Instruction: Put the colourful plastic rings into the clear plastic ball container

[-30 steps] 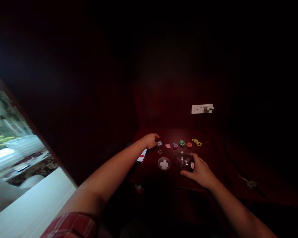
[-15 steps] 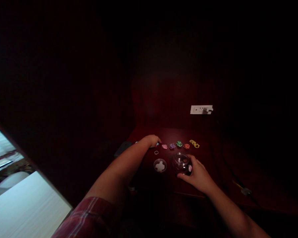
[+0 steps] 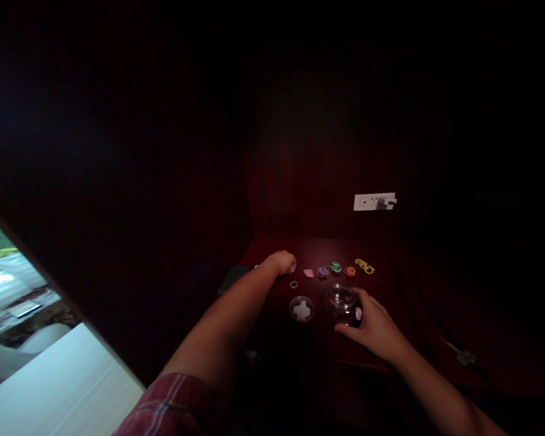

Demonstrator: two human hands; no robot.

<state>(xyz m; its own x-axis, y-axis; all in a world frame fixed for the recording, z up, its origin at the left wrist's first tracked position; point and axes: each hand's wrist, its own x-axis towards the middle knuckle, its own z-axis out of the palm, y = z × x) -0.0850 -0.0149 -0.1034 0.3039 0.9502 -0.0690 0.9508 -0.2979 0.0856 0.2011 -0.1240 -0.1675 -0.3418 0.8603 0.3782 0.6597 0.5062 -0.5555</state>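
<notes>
- Right hand [image 3: 375, 327]: at the jar's near right side, its fingers spread around the wall and holding it; a small pink patch shows by the palm, too unclear to name.
- Jar [image 3: 340, 304]: clear, resting on the tabletop [image 3: 329, 248] with its mouth seemingly uncovered. So the opening looks done; no bundle can be made out inside, though glare and shadow hide much.
- Lid [image 3: 302, 309]: clear, with a white patch, lying just left of the jar and apart from it. Closing is not done.
- Ring [image 3: 293, 284]: a single loop, left of the jar and beyond the lid, lying loose and untouched.
- Left hand [image 3: 283, 263]: far left of the jar, its fingers curled narrow on a pale bit [image 3: 292, 269]; whether this is lifted clear, I cannot tell.
- Bundles behind the jar: pink [image 3: 309, 274], purple [image 3: 323, 272], orange [image 3: 349, 272], green [image 3: 335, 267] and yellow [image 3: 364, 266], in a row. Parting by colour looks done; all five lie outside the jar, untouched, so handling seems at an early stage.
</notes>
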